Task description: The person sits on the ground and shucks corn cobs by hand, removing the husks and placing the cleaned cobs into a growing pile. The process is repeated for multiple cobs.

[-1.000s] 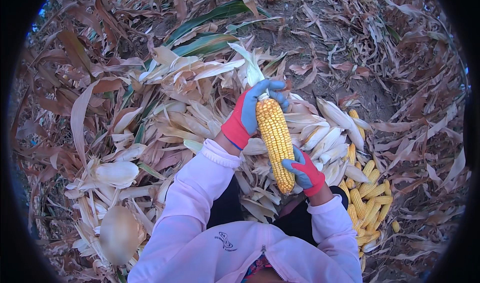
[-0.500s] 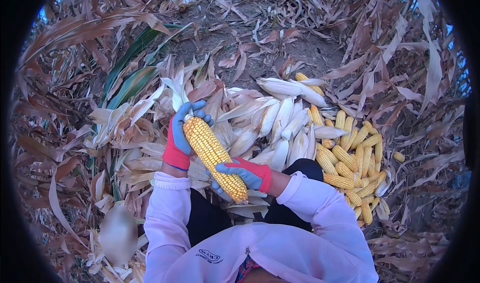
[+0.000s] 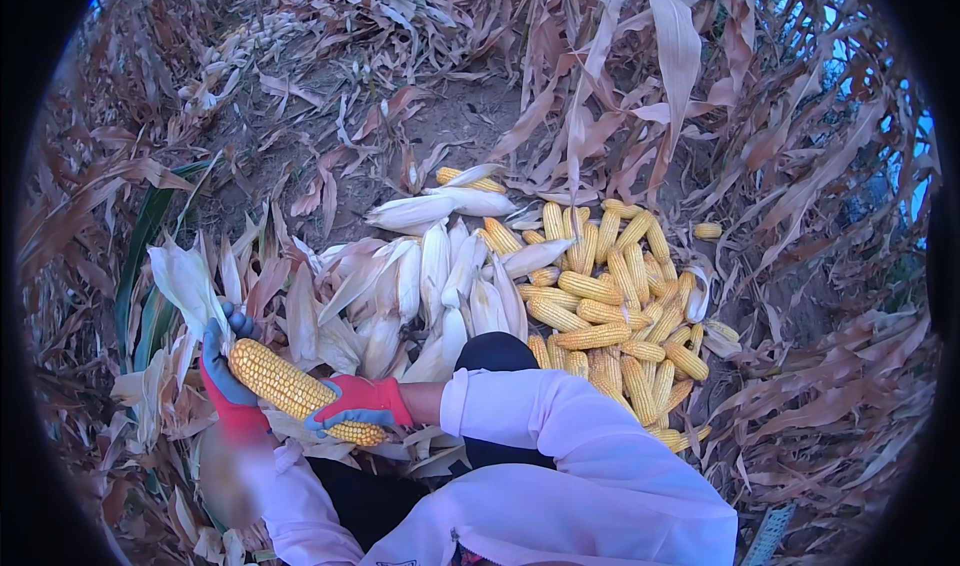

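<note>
One dark mark (image 3: pixel 397 563) on your pale jacket (image 3: pixel 560 496), cut off at the lower edge, was unreadable. Low on your left, your left hand (image 3: pixel 222 361) gripped an ear of corn (image 3: pixel 275 378) by its base, below the folded-back husk (image 3: pixel 188 284); your right hand (image 3: pixel 362 403) wrapped it near the tip. A hard twist might have torn the husk loose suddenly, letting the ear slip. Farther out lay husk-covered ears (image 3: pixel 437 271), a pile of bare ears (image 3: pixel 620 306) right of them, without legible labels.

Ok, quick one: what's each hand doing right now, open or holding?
Left hand: closed, holding the yellow corn cob at its husk end.
Right hand: closed on the same cob, nearer its other end.
</note>
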